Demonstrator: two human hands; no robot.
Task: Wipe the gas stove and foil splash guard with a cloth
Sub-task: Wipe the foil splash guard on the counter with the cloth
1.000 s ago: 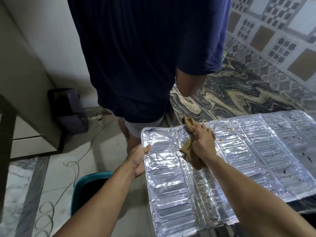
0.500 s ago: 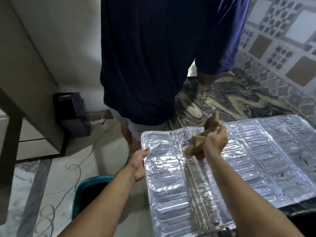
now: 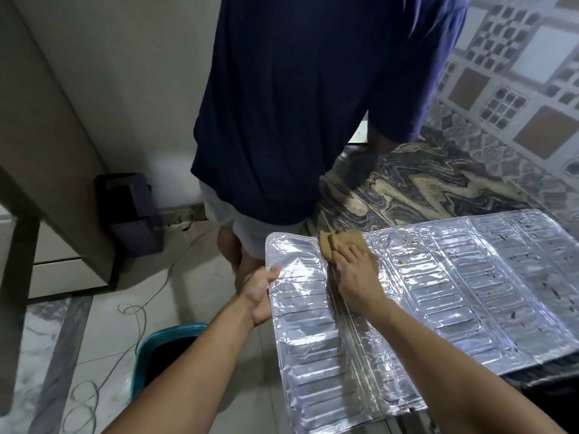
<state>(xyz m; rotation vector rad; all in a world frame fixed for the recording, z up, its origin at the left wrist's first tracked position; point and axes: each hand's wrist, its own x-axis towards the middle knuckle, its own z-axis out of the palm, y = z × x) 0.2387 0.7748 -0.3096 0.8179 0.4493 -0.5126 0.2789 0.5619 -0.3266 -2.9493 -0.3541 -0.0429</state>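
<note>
hands 2 | left hand (image 3: 260, 291) pinches 1 foil guard (image 3: 438, 296) edge | right hand (image 3: 355, 275) presses 1 cloth (image 3: 338, 242) flat

The foil splash guard (image 3: 438, 292) is cut by the right edge of the picture, and its near corner goes out at the bottom edge. What carries it underneath is hidden; only a dark strip shows at the near right. The cloth (image 3: 340, 242) is partly covered by the right hand (image 3: 357, 274), so its full shape is not clear. The fingers of the left hand (image 3: 260, 292) go under the foil edge and are hidden. The teal basin (image 3: 163, 346) is half behind the left forearm. The second person (image 3: 313, 104) is cut off at the top edge
</note>
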